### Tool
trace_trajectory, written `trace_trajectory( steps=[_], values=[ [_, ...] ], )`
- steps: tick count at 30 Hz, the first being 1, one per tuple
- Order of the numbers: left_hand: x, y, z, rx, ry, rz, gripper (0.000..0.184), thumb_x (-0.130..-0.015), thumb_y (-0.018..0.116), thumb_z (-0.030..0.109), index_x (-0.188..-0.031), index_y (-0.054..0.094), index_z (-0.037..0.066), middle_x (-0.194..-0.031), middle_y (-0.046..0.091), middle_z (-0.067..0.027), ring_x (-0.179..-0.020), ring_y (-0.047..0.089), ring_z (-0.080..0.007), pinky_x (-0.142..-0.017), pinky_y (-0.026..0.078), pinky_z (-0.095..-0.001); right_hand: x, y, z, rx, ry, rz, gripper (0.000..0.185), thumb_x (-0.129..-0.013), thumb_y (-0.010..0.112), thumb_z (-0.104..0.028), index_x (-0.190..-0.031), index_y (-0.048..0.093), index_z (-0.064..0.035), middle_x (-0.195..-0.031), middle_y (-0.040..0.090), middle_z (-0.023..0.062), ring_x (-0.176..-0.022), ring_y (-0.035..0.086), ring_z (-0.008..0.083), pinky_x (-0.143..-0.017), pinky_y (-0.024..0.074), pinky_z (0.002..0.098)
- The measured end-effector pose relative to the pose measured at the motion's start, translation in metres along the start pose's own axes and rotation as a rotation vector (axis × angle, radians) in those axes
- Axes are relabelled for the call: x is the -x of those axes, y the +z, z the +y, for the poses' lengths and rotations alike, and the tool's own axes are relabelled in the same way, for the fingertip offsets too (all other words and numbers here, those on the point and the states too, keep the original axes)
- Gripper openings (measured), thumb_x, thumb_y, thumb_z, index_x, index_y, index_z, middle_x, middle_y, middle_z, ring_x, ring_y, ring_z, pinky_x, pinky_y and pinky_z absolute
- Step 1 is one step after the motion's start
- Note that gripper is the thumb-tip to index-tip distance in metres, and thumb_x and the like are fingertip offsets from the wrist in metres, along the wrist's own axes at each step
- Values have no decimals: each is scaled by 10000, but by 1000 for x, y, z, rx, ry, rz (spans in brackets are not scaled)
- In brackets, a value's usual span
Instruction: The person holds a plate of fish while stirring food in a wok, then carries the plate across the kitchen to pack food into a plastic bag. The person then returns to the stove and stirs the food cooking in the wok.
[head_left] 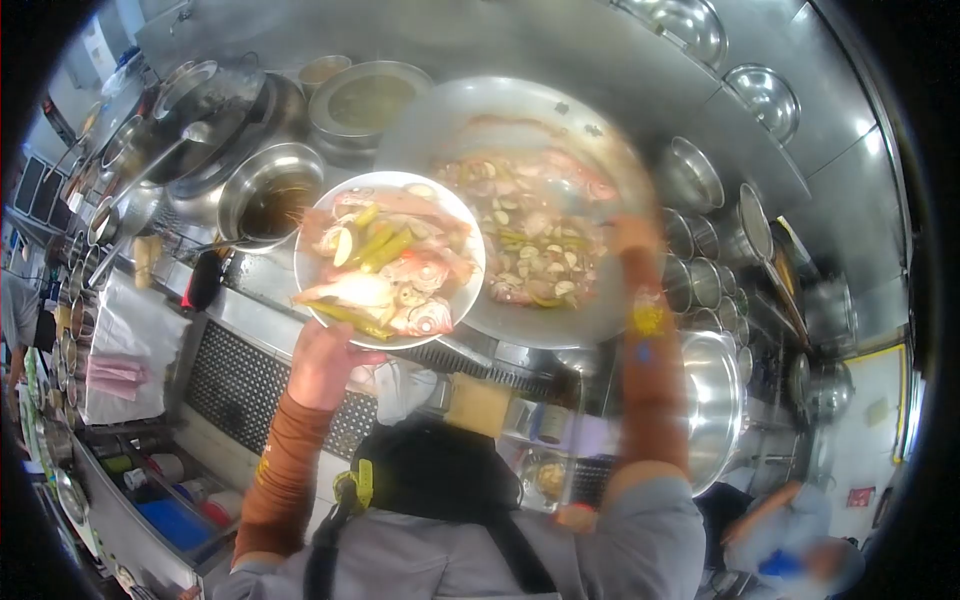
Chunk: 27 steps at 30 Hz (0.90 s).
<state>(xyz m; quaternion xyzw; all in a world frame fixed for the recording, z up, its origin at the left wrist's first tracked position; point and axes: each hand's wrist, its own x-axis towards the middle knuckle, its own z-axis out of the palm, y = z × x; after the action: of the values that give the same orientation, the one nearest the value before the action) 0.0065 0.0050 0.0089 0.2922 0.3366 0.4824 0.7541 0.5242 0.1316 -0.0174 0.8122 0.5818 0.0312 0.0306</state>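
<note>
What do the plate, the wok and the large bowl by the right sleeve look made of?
Plate: probably ceramic, maybe melamine; smooth white rim, no metallic sheen.
Wok: metal, dull satin finish; grey wall with soft, hazy reflections. Steel, iron or aluminium: can't tell.
Large bowl: likely stainless steel, polished; bright, streaky, silvery highlights.

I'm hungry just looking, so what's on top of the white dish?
On the white dish are pinkish fish pieces, green strips and a few pale slices. The left hand holds its near edge. The heaped food covers the dish's middle, so I can't see what's underneath.
</note>
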Motion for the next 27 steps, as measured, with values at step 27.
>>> trace_trajectory(
  steps=[27],
  values=[
    [5, -11, -2, 42, -11, -43, 480, -925, 547, 191, -1346, 429, -7, -1232, 591, -145, -1062, 630, -248, -759, 601, -369, 140, -206, -116, -751, -495, -95, 264, -799, 707, -149, -1004, 712, 18, -879, 716, 153, -760, 676, 188, -731, 510, 282]
  ],
)
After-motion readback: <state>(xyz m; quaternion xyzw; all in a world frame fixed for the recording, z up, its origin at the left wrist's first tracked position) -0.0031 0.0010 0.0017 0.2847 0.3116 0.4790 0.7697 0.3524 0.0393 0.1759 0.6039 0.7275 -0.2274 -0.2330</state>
